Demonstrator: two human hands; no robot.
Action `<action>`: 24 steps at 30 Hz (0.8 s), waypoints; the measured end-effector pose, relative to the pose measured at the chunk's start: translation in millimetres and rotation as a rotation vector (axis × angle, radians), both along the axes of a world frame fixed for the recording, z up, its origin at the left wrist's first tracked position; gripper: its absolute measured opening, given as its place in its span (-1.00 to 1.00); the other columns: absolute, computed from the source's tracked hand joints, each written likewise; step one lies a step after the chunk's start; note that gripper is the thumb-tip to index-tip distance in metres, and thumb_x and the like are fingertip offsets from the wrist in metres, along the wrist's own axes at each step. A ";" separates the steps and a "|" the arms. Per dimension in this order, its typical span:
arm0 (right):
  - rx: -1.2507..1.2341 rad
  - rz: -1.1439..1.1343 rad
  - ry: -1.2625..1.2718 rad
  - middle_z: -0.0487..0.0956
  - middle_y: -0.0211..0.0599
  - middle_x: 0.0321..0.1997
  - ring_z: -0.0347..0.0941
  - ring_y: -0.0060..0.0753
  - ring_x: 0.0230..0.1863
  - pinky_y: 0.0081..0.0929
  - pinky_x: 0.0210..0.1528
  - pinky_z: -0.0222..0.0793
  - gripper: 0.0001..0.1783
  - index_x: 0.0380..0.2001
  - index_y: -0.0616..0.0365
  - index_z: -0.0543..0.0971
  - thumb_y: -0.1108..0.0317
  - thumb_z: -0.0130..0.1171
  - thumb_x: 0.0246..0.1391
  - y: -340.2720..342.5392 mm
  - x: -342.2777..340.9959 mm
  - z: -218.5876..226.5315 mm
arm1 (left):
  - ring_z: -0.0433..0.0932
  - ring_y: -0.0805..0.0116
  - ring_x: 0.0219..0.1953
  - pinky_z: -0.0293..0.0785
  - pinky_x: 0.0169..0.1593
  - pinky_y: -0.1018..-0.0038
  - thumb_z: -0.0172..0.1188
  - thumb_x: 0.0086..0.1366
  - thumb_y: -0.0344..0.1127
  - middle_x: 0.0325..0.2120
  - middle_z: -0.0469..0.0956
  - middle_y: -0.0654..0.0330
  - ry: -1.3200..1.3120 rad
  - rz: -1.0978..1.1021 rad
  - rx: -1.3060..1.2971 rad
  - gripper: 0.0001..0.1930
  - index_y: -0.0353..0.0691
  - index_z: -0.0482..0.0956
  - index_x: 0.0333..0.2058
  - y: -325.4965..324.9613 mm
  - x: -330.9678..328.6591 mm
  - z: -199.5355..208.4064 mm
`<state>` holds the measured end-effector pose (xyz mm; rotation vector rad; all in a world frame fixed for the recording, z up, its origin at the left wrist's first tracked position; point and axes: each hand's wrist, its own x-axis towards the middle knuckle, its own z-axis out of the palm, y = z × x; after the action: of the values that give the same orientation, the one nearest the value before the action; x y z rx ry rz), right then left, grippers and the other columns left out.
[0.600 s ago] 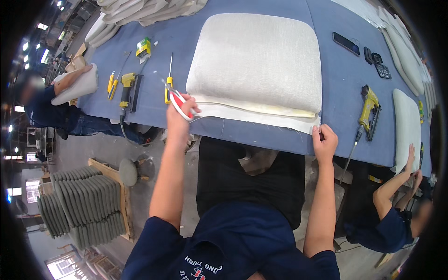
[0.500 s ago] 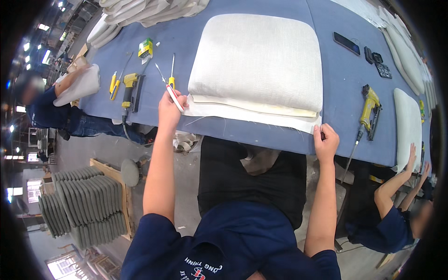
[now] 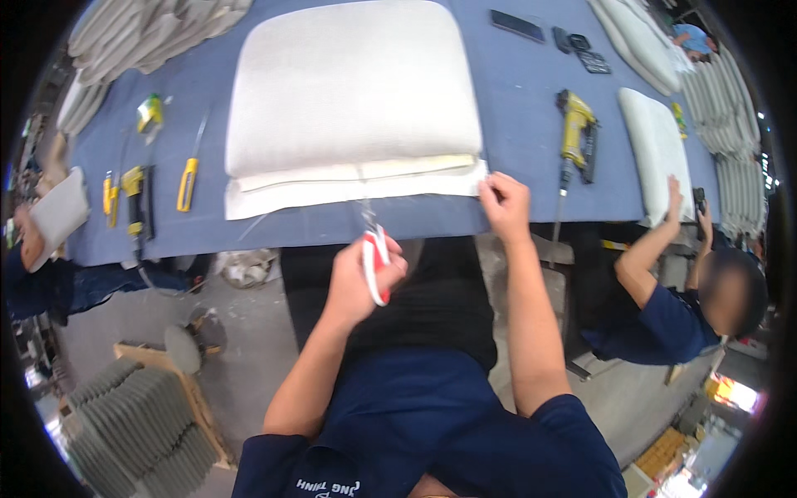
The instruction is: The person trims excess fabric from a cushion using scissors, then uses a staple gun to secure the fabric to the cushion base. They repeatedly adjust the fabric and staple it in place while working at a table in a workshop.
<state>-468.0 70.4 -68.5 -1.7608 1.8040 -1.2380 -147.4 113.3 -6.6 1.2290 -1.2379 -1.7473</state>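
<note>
A pale cushion in light cloth lies on the blue-covered table, its fabric flap spread toward the table's front edge. My left hand is closed round the red-and-white handles of a pair of scissors. The blades point away from me and reach the flap's frayed front edge near its middle. They look blurred, so I cannot tell whether they are cutting. At the flap's right corner, my right hand pinches the cloth between thumb and finger.
A yellow staple gun lies right of the cushion, another to the left beside yellow-handled tools. A phone lies at the back. A co-worker sits at the right with hands on a pale cushion; another person works at far left.
My left hand has brought the scissors from the flap's left end rightward to the middle of its front edge. My right hand stays at the right corner. The whole view has shifted.
</note>
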 end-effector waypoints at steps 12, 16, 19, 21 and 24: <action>0.036 0.087 -0.222 0.57 -0.30 -0.48 0.42 -0.50 -0.49 -0.42 -0.41 0.24 -0.79 -0.39 0.33 0.65 0.36 0.31 0.23 11.2 -15.9 5.6 | 0.69 0.29 -0.07 0.70 0.03 0.34 0.37 0.31 -0.31 -0.11 0.62 0.08 0.329 -0.565 0.421 -0.52 -0.31 0.46 0.14 36.0 -88.2 -26.4; 0.075 0.051 -0.139 0.57 -0.28 -0.49 0.43 -0.50 -0.51 -0.43 -0.42 0.27 -0.82 -0.39 0.31 0.65 0.38 0.34 0.18 10.6 -12.6 8.8 | 0.70 0.30 -0.10 0.70 -0.05 0.36 0.37 0.31 -0.25 -0.15 0.63 0.07 0.322 -0.547 0.450 -0.52 -0.32 0.47 0.12 31.3 -104.2 -31.1; 0.093 0.035 -0.131 0.56 -0.27 -0.50 0.42 -0.50 -0.52 -0.42 -0.43 0.28 -0.83 -0.40 0.30 0.64 0.39 0.37 0.14 10.7 -10.6 11.0 | 0.71 0.30 -0.13 0.69 -0.11 0.38 0.36 0.32 -0.24 -0.18 0.64 0.07 0.310 -0.549 0.445 -0.54 -0.33 0.48 0.10 31.1 -108.9 -31.4; 0.069 0.036 -0.137 0.55 -0.27 -0.51 0.42 -0.51 -0.53 -0.42 -0.44 0.29 -0.82 -0.41 0.31 0.63 0.40 0.38 0.12 9.9 -12.3 6.9 | 0.71 0.30 -0.14 0.68 -0.13 0.40 0.35 0.32 -0.23 -0.21 0.65 0.07 0.280 -0.561 0.424 -0.55 -0.34 0.49 0.09 30.2 -109.5 -28.9; 0.096 0.042 -0.131 0.55 -0.29 -0.51 0.40 -0.50 -0.54 -0.43 -0.44 0.28 -0.81 -0.42 0.31 0.61 0.40 0.39 0.12 12.4 -15.5 6.7 | 0.70 0.32 -0.18 0.66 -0.16 0.41 0.34 0.32 -0.22 -0.26 0.66 0.08 0.226 -0.569 0.393 -0.55 -0.35 0.50 0.08 25.3 -111.3 -25.8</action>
<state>-483.6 82.8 -61.8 -1.6189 1.7144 -1.2001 -258.7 138.7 -32.4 0.8858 -1.2179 -2.5621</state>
